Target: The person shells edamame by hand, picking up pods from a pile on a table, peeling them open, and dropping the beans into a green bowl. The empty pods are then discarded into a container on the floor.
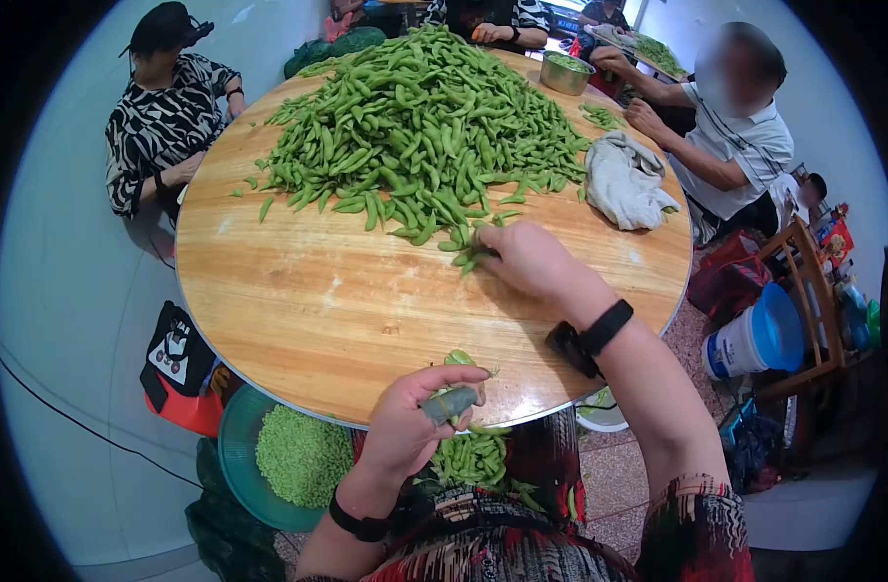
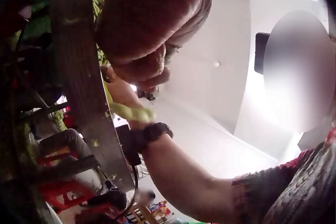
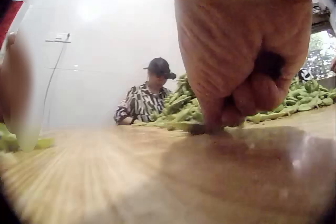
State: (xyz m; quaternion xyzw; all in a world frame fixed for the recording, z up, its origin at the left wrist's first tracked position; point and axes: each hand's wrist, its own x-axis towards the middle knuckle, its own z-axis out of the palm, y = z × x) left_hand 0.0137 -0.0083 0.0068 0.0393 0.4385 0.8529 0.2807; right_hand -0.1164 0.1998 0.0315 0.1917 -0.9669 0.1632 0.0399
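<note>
Right hand (image 1: 531, 260): reaches across the round wooden desk (image 1: 298, 281), fingers bent and tips drawn together, pinching green pods (image 1: 468, 254) at the near edge of the heap.
Left hand (image 1: 405, 417): palm up near the desk's rim, fingers partly curled about a grey-green banded piece (image 1: 448, 404); whether it is gripped or worn cannot be told.
Heap (image 1: 395, 126): unshelled green pods, piled high on the far half of the desk.
Cloth (image 1: 626, 184): crumpled at the heap's right, near a metal bowl (image 1: 566, 74).
Lap: more loose pods (image 1: 471, 461) below the left hand.
Basket (image 1: 232, 451): green, beside the lap, holding shelled beans (image 1: 303, 456).
Company: one person in a patterned shirt (image 1: 177, 112) sits left, another in white (image 1: 744, 141) right.
</note>
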